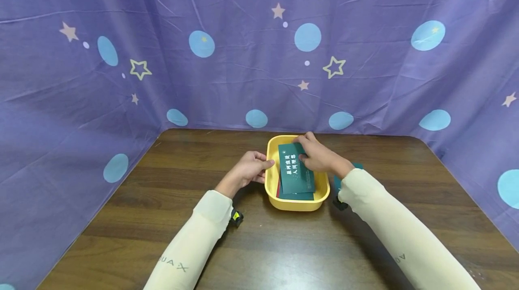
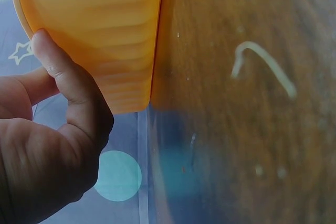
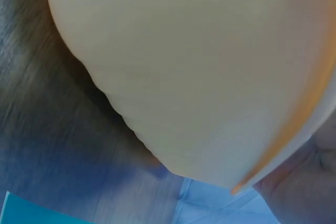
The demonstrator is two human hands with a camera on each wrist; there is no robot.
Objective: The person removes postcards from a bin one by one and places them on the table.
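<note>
A yellow plastic basin (image 1: pixel 299 206) with rounded corners stands on the table. Inside lies a dark green booklet (image 1: pixel 298 177) with white characters, overlapping another green booklet (image 1: pixel 298 196) and a thin red edge. My left hand (image 1: pixel 248 168) grips the basin's left rim, thumb over the rim and fingers against the outer wall. In the left wrist view, the thumb (image 2: pixel 68 72) meets the basin's rim. My right hand (image 1: pixel 320 152) reaches over the right rim and holds the top booklet by its upper right side. The basin's wall (image 3: pixel 184 77) fills much of the right wrist view.
A teal flat item (image 1: pixel 337 183) lies on the table right of the basin, partly hidden by the right wrist. The brown wooden table (image 1: pixel 194 168) meets a purple curtain (image 1: pixel 243 87) at its back. Small dark devices (image 1: pixel 236 218) sit at both wrists.
</note>
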